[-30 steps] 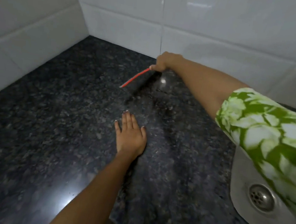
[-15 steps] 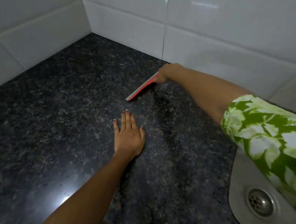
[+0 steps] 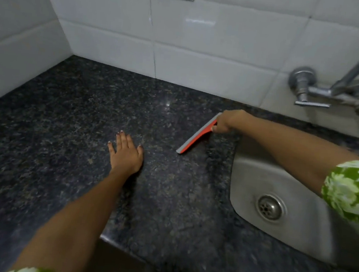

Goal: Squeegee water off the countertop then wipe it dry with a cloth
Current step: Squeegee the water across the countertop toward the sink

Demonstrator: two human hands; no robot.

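Left hand (image 3: 127,152) lies flat, fingers spread, on the countertop (image 3: 64,123); right hand (image 3: 227,122) grips the squeegee (image 3: 196,136) (red with grey blade), blade touching the stone

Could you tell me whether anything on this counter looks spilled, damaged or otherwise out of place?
Nothing stands out. The right hand holds the squeegee with its blade on the granite countertop beside the sink, and the left hand rests flat. No puddle, crack or stray item is visible; no cloth is in view.

Glossy, seemingly granite countertop (image 3: 64,123); steel sink (image 3: 301,193)
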